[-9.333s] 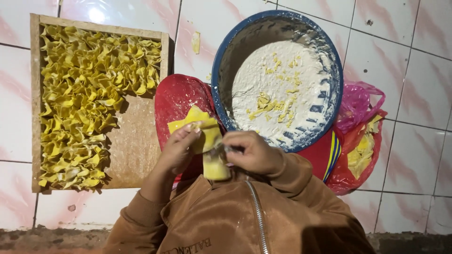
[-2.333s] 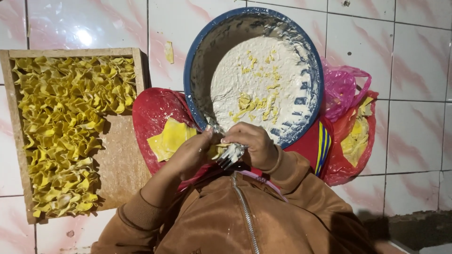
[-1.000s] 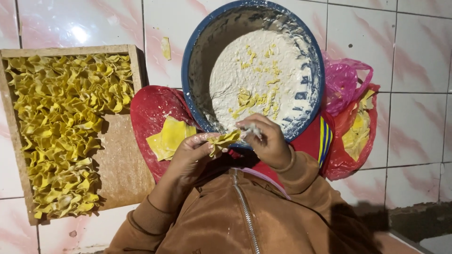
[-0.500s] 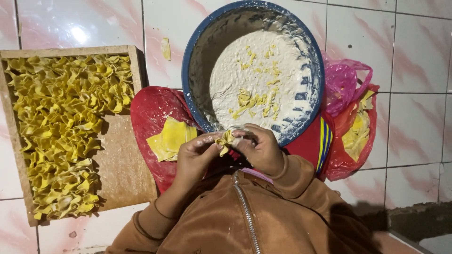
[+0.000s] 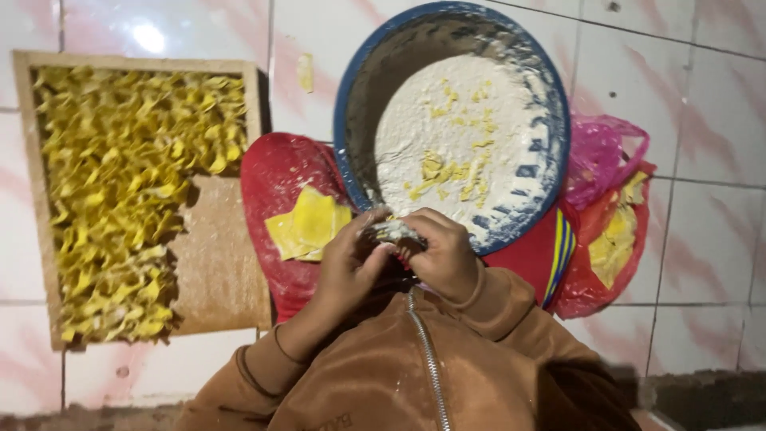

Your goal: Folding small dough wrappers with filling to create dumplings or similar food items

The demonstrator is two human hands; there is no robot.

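Observation:
My left hand [image 5: 349,263] and my right hand [image 5: 444,254] meet just below the bowl's near rim, fingers closed together around a small floury piece of dough [image 5: 394,232]. Most of that piece is hidden by my fingers. A big blue bowl [image 5: 353,104] above my hands holds white flour with yellow scraps. Left of my left hand, flat yellow dough squares [image 5: 309,224] lie on a red cloth [image 5: 279,172]. My brown zipped sleeves fill the bottom of the view.
A wooden tray [image 5: 217,271] on the left is packed with several folded yellow dough shapes [image 5: 128,191]; its lower right part is bare wood. Pink and red plastic bags [image 5: 614,199] with more yellow dough sit right of the bowl. White tiles lie all around.
My hands have drawn closer together over the dough piece, which now shows less yellow. The view has shifted slightly; the bowl, tray and bags stay where they were.

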